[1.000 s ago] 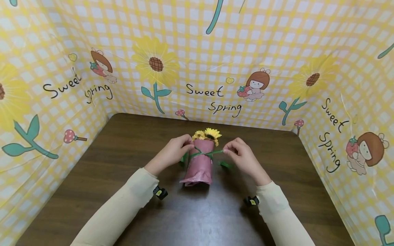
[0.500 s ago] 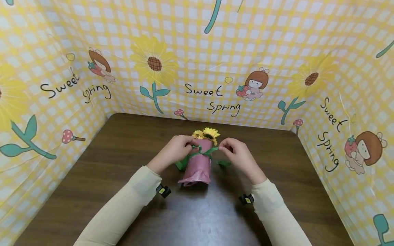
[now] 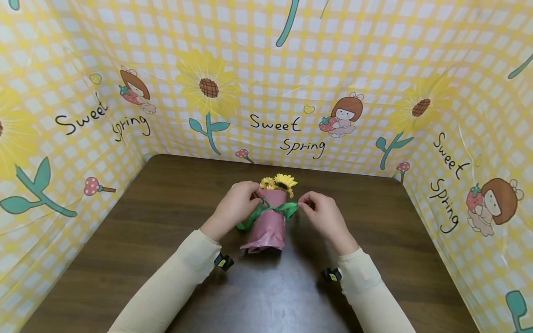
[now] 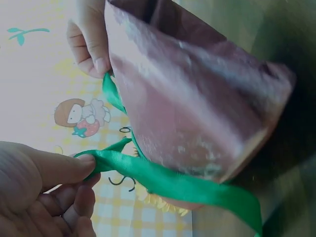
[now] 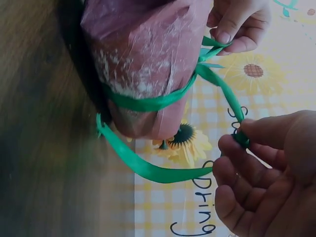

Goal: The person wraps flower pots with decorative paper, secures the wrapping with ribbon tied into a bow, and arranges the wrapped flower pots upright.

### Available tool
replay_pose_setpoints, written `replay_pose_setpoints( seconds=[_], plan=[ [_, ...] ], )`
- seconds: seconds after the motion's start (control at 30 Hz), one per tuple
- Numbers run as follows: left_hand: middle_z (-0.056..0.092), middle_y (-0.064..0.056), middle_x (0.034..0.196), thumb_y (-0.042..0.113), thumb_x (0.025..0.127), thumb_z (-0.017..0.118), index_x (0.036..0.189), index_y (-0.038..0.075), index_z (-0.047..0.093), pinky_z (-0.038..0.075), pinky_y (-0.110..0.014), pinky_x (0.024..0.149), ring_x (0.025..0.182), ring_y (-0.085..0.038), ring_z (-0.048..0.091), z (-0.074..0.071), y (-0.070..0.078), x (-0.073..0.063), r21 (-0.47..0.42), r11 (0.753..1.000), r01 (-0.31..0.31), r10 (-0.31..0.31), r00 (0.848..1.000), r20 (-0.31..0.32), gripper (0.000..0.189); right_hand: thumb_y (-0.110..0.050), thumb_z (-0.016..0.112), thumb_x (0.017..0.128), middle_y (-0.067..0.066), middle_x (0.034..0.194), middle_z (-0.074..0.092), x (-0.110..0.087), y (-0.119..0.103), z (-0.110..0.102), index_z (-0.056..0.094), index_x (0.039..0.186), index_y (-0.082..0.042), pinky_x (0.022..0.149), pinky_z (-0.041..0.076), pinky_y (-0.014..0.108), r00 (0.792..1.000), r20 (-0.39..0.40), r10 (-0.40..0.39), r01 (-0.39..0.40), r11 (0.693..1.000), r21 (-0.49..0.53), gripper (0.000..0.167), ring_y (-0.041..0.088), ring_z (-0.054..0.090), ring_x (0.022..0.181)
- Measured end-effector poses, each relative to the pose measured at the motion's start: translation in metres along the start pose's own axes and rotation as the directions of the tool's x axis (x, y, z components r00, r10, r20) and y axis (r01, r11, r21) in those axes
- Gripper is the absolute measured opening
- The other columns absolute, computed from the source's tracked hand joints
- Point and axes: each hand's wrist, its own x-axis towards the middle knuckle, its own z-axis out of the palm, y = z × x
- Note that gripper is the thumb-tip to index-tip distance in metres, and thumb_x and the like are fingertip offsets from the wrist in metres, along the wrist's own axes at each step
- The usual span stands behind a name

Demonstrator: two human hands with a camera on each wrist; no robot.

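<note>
A bouquet of yellow flowers (image 3: 285, 181) in pink wrapping paper (image 3: 266, 230) lies on the table, blooms toward the back wall. Green ribbon (image 5: 148, 102) runs round the paper and crosses on its upper side. My left hand (image 3: 237, 206) pinches one part of the ribbon between thumb and index finger at the bouquet's left; in the left wrist view a long tail hangs down from that pinch. At the right, my right hand (image 3: 326, 215) pinches the other part between thumb and fingertips, and its free end curves down to the table in the right wrist view.
The dark wooden table (image 3: 166, 194) is enclosed by a yellow checked cloth (image 3: 266, 83) printed with sunflowers and girls, close behind the bouquet. Black wrist cameras (image 3: 224, 262) sit at both cuffs.
My right hand has moved slightly left, toward the bouquet, and the ribbon on that side now forms a wider loop. My left hand keeps its pinch, with more ribbon showing below it.
</note>
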Motion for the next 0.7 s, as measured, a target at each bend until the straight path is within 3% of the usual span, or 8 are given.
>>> replay_pose_setpoints(
  seconds=[0.17,0.27,0.47,0.7],
  plan=[
    [0.073,-0.003,0.099,0.005,0.095,0.071,0.105,0.011,0.075,0.055,-0.036,0.078,0.087,-0.018,0.064,0.003,0.001,-0.005,-0.028,0.999,-0.018,0.016,0.999,-0.046,0.013,-0.027,0.073,0.097,-0.003,0.086,0.07,-0.002,-0.001,0.002,0.074,0.093,-0.018,0.069,0.05,0.034,0.997,-0.076,0.035,-0.03,0.998,0.064,0.01,0.017,0.059,0.076],
    [0.074,-0.004,0.103,0.005,0.094,0.072,0.11,0.01,0.076,0.055,-0.038,0.082,0.092,-0.02,0.065,0.005,-0.001,-0.008,0.002,0.999,-0.041,0.041,0.996,-0.076,0.017,-0.031,0.075,0.095,-0.001,0.083,0.07,-0.003,-0.002,0.005,0.073,0.09,-0.017,0.067,0.049,0.032,0.989,-0.131,0.069,-0.053,0.991,0.12,0.015,0.017,0.059,0.075],
    [0.072,-0.003,0.096,0.004,0.094,0.072,0.101,0.012,0.079,0.055,-0.039,0.084,0.094,-0.023,0.064,0.009,-0.001,-0.012,0.097,0.989,-0.112,0.123,0.985,-0.12,0.013,-0.028,0.078,0.092,0.001,0.081,0.067,-0.003,-0.003,0.014,0.069,0.088,-0.015,0.065,0.049,0.031,0.972,-0.197,0.129,-0.099,0.983,0.157,0.017,0.018,0.059,0.073],
    [0.072,-0.001,0.094,0.005,0.095,0.071,0.094,0.014,0.078,0.054,-0.037,0.083,0.093,-0.022,0.063,0.012,0.0,-0.012,0.12,0.986,-0.119,0.137,0.978,-0.156,0.012,-0.009,0.069,0.089,0.004,0.084,0.063,-0.003,-0.004,0.02,0.069,0.101,-0.01,0.068,0.046,0.034,0.957,-0.208,0.201,-0.163,0.969,0.184,0.012,0.021,0.055,0.075]
  ],
)
